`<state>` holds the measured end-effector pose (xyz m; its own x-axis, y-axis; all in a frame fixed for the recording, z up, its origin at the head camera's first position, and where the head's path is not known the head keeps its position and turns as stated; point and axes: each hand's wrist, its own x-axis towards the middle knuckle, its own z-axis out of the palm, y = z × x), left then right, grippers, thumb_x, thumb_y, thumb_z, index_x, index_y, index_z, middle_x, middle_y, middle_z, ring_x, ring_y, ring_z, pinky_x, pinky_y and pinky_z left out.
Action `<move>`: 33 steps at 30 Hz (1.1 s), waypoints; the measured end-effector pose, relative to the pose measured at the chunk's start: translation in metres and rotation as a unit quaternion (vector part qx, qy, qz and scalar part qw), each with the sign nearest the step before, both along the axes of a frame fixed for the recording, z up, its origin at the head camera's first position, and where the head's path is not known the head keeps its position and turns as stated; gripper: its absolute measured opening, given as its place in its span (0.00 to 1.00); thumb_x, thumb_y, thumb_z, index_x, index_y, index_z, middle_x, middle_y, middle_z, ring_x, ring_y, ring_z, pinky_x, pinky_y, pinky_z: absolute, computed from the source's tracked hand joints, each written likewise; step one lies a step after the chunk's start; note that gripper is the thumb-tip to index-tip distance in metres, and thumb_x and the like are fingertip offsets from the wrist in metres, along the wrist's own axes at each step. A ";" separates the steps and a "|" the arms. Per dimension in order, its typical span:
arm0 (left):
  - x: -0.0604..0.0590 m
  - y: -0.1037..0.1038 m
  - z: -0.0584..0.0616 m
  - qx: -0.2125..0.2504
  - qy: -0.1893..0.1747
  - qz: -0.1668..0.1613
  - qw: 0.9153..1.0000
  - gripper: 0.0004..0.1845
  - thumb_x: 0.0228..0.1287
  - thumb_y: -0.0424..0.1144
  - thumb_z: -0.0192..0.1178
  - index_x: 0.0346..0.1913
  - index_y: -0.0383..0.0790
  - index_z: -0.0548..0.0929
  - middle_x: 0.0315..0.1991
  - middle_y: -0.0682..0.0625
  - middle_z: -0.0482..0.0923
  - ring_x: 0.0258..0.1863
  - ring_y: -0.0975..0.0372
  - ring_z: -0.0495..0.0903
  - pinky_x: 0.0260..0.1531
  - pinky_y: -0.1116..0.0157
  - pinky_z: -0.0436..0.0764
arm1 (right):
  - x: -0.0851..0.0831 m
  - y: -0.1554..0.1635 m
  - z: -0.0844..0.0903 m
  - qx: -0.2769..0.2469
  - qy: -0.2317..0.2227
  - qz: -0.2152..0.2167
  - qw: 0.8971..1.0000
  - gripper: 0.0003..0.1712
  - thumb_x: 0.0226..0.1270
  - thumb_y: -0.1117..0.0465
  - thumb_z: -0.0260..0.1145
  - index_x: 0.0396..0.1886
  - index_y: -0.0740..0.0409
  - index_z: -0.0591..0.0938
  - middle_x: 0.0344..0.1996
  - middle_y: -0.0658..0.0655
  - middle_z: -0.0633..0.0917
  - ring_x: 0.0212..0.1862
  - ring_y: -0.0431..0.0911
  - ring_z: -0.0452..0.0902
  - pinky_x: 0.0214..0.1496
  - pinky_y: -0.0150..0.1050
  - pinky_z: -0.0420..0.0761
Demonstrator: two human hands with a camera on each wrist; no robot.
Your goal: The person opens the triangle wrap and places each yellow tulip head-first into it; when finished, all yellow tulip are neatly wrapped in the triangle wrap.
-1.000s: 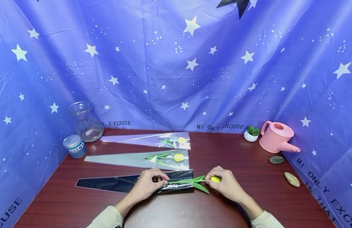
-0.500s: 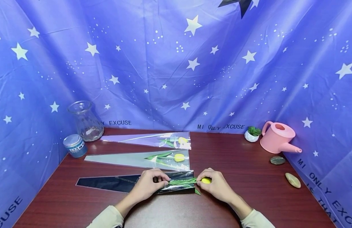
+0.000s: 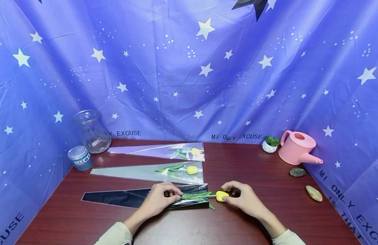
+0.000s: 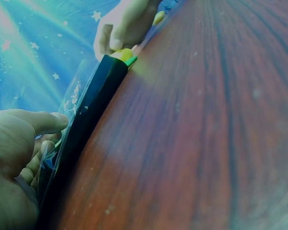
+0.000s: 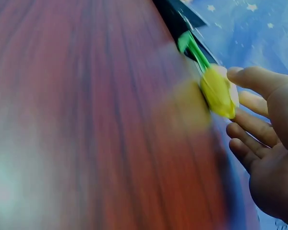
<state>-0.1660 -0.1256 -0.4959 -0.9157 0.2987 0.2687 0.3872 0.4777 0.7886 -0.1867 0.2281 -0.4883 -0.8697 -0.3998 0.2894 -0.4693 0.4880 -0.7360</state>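
Observation:
A dark cellophane sleeve (image 3: 121, 197) lies along the front of the wooden table (image 3: 268, 217). My left hand (image 3: 162, 200) pinches its wide open end (image 4: 93, 105). A yellow tulip's stem and green leaves (image 3: 196, 196) are inside that mouth, and the bloom (image 3: 221, 196) sticks out to the right. My right hand (image 3: 241, 200) sits just right of the bloom with its fingers relaxed and apart. The thumb tip (image 5: 247, 76) is at the bloom (image 5: 217, 91), and no finger curls round it. The left wrist view shows the bloom (image 4: 124, 54) at the sleeve's end, under the right hand (image 4: 127, 24).
Two clear sleeves with yellow tulips (image 3: 164, 172) (image 3: 170, 151) lie behind the dark one. A glass vase (image 3: 91, 131) and a blue tin (image 3: 80, 157) stand at back left. At back right are a pink watering can (image 3: 297, 147), a small potted plant (image 3: 271, 143) and two stones (image 3: 297, 172) (image 3: 313, 193). Starred blue cloth surrounds the table.
The tulip slid left, so its leaves went into the sleeve's mouth. My right hand then let go of the bloom and eased back to the right. The left hand stayed put.

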 end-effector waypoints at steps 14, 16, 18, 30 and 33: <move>-0.001 0.000 -0.003 0.001 0.006 -0.005 1.000 0.07 0.59 0.37 0.75 0.36 0.57 0.92 0.29 0.65 0.82 0.28 0.74 0.77 0.30 0.72 0.78 | 0.006 0.014 -0.010 -0.026 0.016 0.028 0.999 0.14 0.59 0.64 0.79 0.43 0.48 0.88 0.28 0.46 0.86 0.29 0.32 0.77 0.29 0.31 0.78; -0.001 0.000 -0.003 0.002 0.008 -0.006 1.000 0.07 0.59 0.37 0.75 0.36 0.57 0.92 0.29 0.65 0.83 0.28 0.75 0.77 0.30 0.73 0.79 | 0.006 0.013 -0.011 -0.038 0.017 0.025 0.999 0.13 0.59 0.65 0.78 0.43 0.49 0.88 0.28 0.47 0.87 0.30 0.32 0.79 0.30 0.31 0.80; 0.000 0.000 -0.002 0.004 0.012 -0.008 1.000 0.07 0.59 0.37 0.75 0.36 0.56 0.92 0.29 0.64 0.83 0.28 0.75 0.77 0.30 0.72 0.79 | 0.006 0.010 -0.012 -0.047 0.016 0.024 0.998 0.13 0.59 0.66 0.78 0.43 0.50 0.88 0.29 0.48 0.88 0.31 0.32 0.80 0.31 0.31 0.81; 0.001 0.001 0.001 0.001 0.010 -0.007 1.000 0.08 0.59 0.38 0.75 0.36 0.59 0.91 0.30 0.66 0.83 0.28 0.74 0.77 0.31 0.72 0.78 | 0.006 -0.019 -0.009 -0.070 -0.009 0.037 0.997 0.11 0.61 0.67 0.76 0.43 0.51 0.89 0.35 0.51 0.92 0.35 0.34 0.85 0.39 0.33 0.86; 0.001 0.001 0.002 -0.001 0.009 -0.007 1.000 0.08 0.58 0.39 0.76 0.36 0.59 0.91 0.30 0.66 0.83 0.29 0.74 0.78 0.31 0.72 0.78 | 0.005 -0.027 -0.009 -0.078 -0.018 0.047 0.996 0.10 0.62 0.66 0.76 0.43 0.51 0.90 0.36 0.52 0.91 0.35 0.35 0.85 0.39 0.33 0.86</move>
